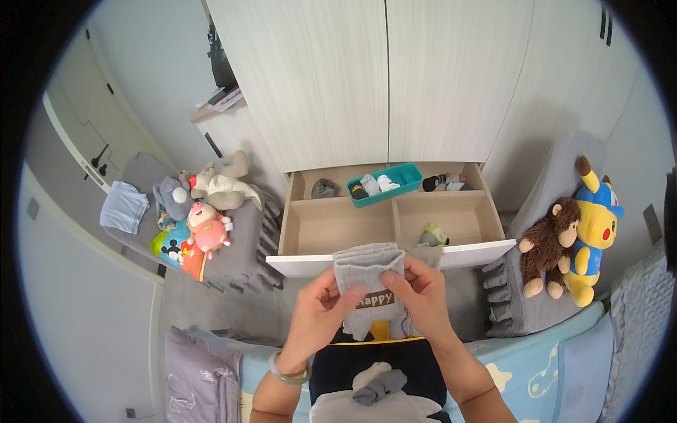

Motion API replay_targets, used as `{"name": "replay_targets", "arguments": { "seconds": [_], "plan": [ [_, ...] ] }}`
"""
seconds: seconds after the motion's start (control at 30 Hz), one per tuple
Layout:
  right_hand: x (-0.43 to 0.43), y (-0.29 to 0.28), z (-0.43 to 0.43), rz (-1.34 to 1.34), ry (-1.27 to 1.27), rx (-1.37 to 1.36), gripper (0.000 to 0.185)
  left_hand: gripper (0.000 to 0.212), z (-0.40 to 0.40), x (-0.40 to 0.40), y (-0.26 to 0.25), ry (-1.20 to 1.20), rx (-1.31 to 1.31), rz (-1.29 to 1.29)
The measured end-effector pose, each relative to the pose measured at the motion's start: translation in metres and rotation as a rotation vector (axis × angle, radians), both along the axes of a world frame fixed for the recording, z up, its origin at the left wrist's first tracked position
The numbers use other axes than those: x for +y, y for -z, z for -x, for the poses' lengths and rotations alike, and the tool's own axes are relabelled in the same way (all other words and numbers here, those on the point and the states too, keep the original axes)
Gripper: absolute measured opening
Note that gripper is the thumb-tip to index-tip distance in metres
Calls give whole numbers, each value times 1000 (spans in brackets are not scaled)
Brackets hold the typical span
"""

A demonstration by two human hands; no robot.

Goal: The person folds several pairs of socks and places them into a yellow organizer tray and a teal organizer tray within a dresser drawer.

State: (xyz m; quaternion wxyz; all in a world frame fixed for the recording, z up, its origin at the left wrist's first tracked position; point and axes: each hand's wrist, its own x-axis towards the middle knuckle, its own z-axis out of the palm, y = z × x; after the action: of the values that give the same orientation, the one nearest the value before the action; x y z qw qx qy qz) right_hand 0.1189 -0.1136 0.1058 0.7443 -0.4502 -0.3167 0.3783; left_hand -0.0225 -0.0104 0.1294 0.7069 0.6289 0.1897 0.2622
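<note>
Both of my hands hold a light grey knitted sock or cloth cuff (365, 264) in front of an open drawer; which garment it is I cannot tell. My left hand (320, 312) pinches its left side, my right hand (420, 296) its right side. Grey fabric bearing printed lettering (378, 300) hangs just below. Rolled grey and cream socks (382, 385) lie on my lap. In the pulled-out drawer (460, 255), a teal box (404, 186) with rolled socks rests tilted across the dividers. A dark grey bundle (324, 189), black and white bundles (444, 182) and a green-grey bundle (433, 235) lie in compartments.
A grey-covered seat (232, 264) on the left holds plush toys (209, 227) and a folded light blue cloth (124, 206). Another covered seat (508, 301) on the right bears a plush monkey (550, 246) and a yellow plush toy (592, 227). Tall cabinet doors (317, 79) rise behind the drawer.
</note>
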Motion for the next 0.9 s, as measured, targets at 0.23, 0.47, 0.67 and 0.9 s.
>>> {"name": "replay_targets", "arguments": {
  "seconds": [0.23,0.47,0.67,0.9],
  "plan": [
    [-1,-18,-10,-87,-42,-13,24,32,1,17,-13,46,-63,-42],
    [-2,-19,-23,-245,-175,-252,21,25,-3,22,-7,50,-145,260],
    [-8,-48,-10,-162,-114,80,21,31,-5,16,-25,18,-179,-443],
    [-8,-35,-19,60,-77,-245,30,42,-5,5,-44,70,-90,137]
  ]
}}
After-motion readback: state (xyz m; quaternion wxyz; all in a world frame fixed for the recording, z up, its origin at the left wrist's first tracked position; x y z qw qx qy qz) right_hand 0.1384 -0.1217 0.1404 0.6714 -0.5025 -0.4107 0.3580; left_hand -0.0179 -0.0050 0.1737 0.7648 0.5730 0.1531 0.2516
